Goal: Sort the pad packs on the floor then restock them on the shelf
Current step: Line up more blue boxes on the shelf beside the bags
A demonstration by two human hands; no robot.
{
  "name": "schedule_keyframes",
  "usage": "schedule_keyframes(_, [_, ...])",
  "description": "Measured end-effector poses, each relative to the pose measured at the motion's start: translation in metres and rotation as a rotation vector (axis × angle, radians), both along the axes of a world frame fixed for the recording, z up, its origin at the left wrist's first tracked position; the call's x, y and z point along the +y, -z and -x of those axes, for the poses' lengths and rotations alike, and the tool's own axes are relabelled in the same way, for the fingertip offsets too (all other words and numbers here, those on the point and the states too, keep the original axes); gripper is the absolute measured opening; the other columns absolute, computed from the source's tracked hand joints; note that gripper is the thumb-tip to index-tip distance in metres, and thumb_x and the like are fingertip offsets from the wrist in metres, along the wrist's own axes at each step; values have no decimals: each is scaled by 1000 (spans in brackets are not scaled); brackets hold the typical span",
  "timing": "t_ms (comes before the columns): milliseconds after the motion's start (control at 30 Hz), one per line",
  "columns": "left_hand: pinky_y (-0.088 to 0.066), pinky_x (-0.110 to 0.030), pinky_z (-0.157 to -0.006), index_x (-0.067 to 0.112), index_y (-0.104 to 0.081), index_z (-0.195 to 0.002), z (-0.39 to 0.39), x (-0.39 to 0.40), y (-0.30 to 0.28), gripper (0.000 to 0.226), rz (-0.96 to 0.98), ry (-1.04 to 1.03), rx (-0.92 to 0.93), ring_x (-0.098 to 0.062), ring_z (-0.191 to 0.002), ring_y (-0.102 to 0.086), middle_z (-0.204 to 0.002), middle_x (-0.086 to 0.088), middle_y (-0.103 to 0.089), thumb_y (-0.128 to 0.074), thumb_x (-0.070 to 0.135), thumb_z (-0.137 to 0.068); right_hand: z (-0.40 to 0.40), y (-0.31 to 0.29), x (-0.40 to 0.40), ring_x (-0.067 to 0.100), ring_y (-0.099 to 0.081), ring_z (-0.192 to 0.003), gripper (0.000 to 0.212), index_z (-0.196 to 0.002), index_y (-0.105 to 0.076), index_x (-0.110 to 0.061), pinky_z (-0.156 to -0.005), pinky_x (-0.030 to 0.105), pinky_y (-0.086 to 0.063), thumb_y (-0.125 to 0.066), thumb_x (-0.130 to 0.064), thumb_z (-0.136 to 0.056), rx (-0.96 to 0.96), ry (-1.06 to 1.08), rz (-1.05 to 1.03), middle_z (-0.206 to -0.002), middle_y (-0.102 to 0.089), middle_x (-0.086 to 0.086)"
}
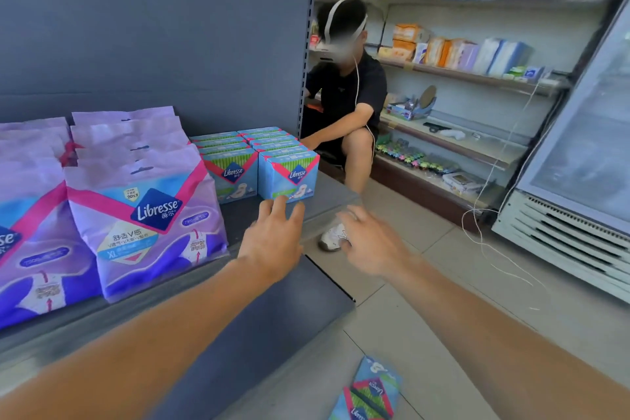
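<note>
Both my left hand (272,242) and right hand (370,245) spread, empty, just short of the blue-green boxed pad packs (289,174), probably squaring that row.

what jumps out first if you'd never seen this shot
Big purple pad packs stand in rows at the shelf's left, with blue boxes lined up beside them. The left hand and right hand reach forward, open and holding nothing. A few blue packs lie on the floor below.
</note>
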State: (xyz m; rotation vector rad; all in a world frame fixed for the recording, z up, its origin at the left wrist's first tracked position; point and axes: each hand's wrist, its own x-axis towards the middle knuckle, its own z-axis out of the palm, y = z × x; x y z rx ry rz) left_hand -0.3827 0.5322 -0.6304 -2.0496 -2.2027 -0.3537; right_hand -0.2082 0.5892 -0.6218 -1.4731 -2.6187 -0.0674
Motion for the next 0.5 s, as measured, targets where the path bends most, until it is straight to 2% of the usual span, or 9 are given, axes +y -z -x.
schedule_keyframes(100, [-47,-44,-92,19,-25,-146,-10,-27,7,72,49,89,69,-31,-137,-20,-149,-10,-21,-63,37,-88,-18,2,-43,33,-41,-129,43,-134,-42,-16,-95,42,-45,-48,-27,-93,-77,29,7,-146,-36,9])
schedule_keyframes(267, [-42,-45,-98,20,-30,-144,-28,-71,35,71,165,195,142,-34,-135,-23,-147,-11,-25,-63,44,-86,-43,26,-101,34,-42,-124,44,-134,-43,-14,-97,44,-44,-47,-28,-93,-122,99,47,-139,-43,11])
schedule_keyframes(500, [-46,-46,-89,21,-33,-142,-40,-109,103,69,371,240,170,-35,-134,-24,-147,-12,-24,-64,43,-85,-74,113,-153,33,-40,-128,49,-139,-40,-14,-99,44,-43,-47,-32,-94,-116,220,215,-145,-38,10])
